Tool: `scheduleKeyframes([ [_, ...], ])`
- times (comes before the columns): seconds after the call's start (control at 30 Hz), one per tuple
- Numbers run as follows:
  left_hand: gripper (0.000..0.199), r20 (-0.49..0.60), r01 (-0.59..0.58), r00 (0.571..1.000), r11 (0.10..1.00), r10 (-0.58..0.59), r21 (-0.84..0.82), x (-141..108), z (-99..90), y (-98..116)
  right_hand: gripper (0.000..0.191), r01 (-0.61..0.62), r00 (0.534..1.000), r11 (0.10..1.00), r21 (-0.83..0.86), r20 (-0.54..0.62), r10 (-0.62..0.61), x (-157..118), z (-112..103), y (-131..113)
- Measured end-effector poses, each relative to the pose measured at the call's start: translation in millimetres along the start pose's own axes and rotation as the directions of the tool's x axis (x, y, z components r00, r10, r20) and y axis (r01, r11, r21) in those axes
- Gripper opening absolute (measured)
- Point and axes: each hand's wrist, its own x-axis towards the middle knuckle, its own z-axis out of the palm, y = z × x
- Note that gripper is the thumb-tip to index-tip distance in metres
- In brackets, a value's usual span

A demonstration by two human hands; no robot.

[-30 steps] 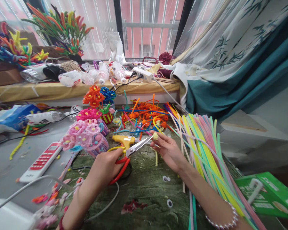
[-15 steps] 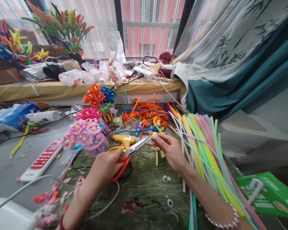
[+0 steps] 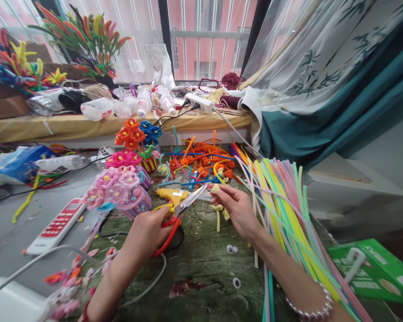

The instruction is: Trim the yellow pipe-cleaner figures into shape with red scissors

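A pale yellow fuzzy piece (image 3: 215, 189) is located above the middle of the desk (image 3: 201, 252), raised off the surface at the fingertips of the right hand (image 3: 237, 208). The fingers of that hand are drawn together in a pinch, with the small piece gripped between them. The left hand (image 3: 151, 228) has its fingers closed around the handles of a pair of red-handled scissors (image 3: 190, 200). The scissor blades lie close together and point up towards the yellow piece; whether the tip touches it cannot be determined.

Below the right hand, pale yellow scraps (image 3: 218, 220) lie on the desk. Just beyond the scissors lies a yellow glue gun (image 3: 172, 195). Nearer the person are googly eyes (image 3: 237, 282), loose on the dark green surface.

Left of the glue gun stand pink fuzzy flowers (image 3: 116, 185), with orange flowers (image 3: 130, 133) and blue flowers (image 3: 150, 130) behind them. Beyond the hands is a tangle of orange pieces (image 3: 204, 156). To the right, a bundle of pastel pipe cleaners (image 3: 282, 210) extends beside the right forearm, with a green box (image 3: 372, 273) further out.

At far left lies a white handset with red keys (image 3: 57, 226). On the windowsill (image 3: 53, 127) are plastic bottles (image 3: 97, 108) and a white power strip (image 3: 199, 103).
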Motion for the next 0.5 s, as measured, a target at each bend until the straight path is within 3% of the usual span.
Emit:
scheduleKeyframes([
  [0.17, 0.033, -0.072, 0.052, 0.996, 0.999, -0.053, -0.012, 2, 0.9, -1, 0.029, 0.02, 0.999, 1.0, 0.008, 0.04, -0.021, 0, -2, 1],
  [0.5, 0.022, -0.016, 0.122, 0.992, 0.992, -0.122, 0.021, 0, 1.2, 11, 0.026, 0.017, 1.0, 0.999, 0.041, 0.002, -0.018, 0, -1, 6],
])
